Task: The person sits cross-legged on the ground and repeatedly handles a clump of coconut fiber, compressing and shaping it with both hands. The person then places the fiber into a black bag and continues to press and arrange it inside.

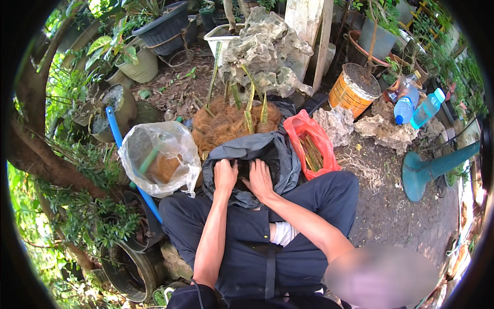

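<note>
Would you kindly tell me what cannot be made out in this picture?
In the head view:
Black bag: its bottom, hidden by shadow and folds.
Left hand and right hand: anything held, obscured by fingers and shadow.
Blue pole: lower end, hidden behind the leg.
Lower right: whatever lies under the blurred patch.

Two hands (pixel 225 176) (pixel 259 178), three bags (pixel 291 166) (pixel 327 169) (pixel 192 166) (black, red, clear), three bottles (pixel 427 109) (pixel 406 104) (pixel 399 88), one orange bucket (pixel 348 93)

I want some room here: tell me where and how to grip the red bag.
Pinch the red bag by its upper rim, probably best from above and the right with the right hand: its mouth gapes upward; the black bag crowds its left.
</note>
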The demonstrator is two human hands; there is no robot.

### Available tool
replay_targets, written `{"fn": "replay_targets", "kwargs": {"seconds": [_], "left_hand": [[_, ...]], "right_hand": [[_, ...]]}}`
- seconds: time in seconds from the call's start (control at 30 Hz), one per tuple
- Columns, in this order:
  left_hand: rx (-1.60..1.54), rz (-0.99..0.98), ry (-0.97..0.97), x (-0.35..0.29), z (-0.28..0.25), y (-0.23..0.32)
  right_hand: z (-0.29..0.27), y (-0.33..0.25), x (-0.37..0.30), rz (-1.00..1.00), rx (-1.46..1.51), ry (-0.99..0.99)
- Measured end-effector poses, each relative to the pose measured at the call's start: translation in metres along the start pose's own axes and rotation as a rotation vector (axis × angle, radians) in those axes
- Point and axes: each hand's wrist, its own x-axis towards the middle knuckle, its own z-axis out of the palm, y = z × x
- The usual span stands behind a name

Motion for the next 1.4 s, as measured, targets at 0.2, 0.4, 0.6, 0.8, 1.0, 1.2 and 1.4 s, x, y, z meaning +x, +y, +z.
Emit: {"fn": "replay_targets", "kwargs": {"seconds": [0.2,0.4,0.6,0.8,1.0,1.2,1.4], "left_hand": [[0.092,-0.028,-0.035,-0.007,-0.003,0.001],[-0.231,0.043,-0.005,0.007,0.011,-0.008],[-0.103,0.153,0.040,0.006,0.018,-0.025],[-0.190,0.102,-0.013,0.006,0.012,-0.009],[-0.154,0.074,-0.087,0.004,0.004,-0.006],[-0.130,0.092,-0.120,-0.001,0.000,0.003],[-0.136,0.128,-0.162,-0.003,0.006,-0.005]], "right_hand": [[-0.014,0.008,-0.003,-0.048,0.102,-0.081],[-0.030,0.017,0.012,-0.300,-0.096,-0.185],[-0.032,0.043,0.029,-0.593,0.001,-0.279],[-0.014,0.049,0.023,-0.540,0.129,-0.282],[-0.019,0.043,0.026,-0.580,0.051,-0.295],[-0.011,0.048,0.026,-0.552,0.056,-0.315],[-0.006,0.048,0.020,-0.695,-0.021,-0.215]]}}
